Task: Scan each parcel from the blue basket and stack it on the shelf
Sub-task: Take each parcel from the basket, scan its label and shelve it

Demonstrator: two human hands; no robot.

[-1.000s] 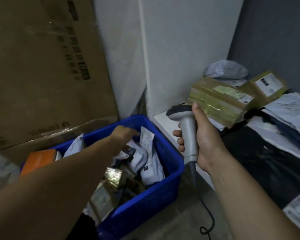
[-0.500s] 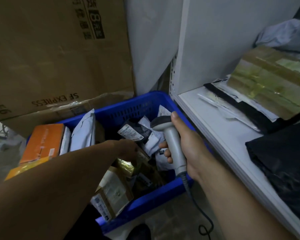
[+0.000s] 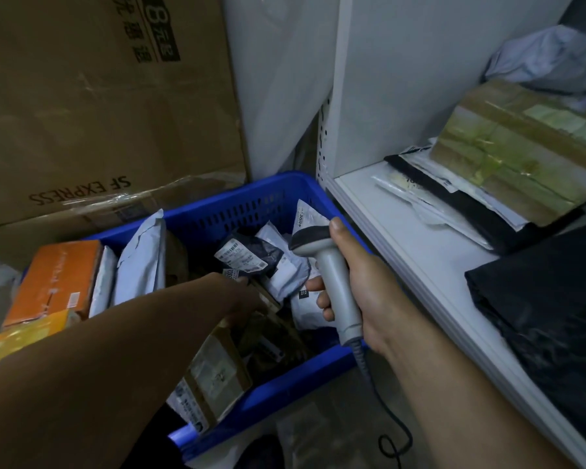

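The blue basket [image 3: 251, 194] stands on the floor left of the white shelf [image 3: 403, 238] and holds several parcels: white and dark poly bags [image 3: 251, 255], brown taped boxes [image 3: 217, 370] and an orange box [image 3: 58, 279]. My left hand [image 3: 241, 296] reaches down into the middle of the basket among the parcels; its fingers are hidden, so its hold is unclear. My right hand [image 3: 369, 292] grips the grey corded scanner [image 3: 332, 275] upright over the basket's right side.
The shelf carries a tape-wrapped brown box [image 3: 521, 157] on flat mailers, a black bag [image 3: 548, 299] and a grey bag [image 3: 548, 62]. A big SF Express carton [image 3: 99, 113] leans behind the basket. The scanner cable [image 3: 389, 431] hangs to the floor.
My view has swung down and left onto the basket. My left hand has pushed deeper among the parcels. My right hand has come down from shelf height to over the basket, still holding the scanner.
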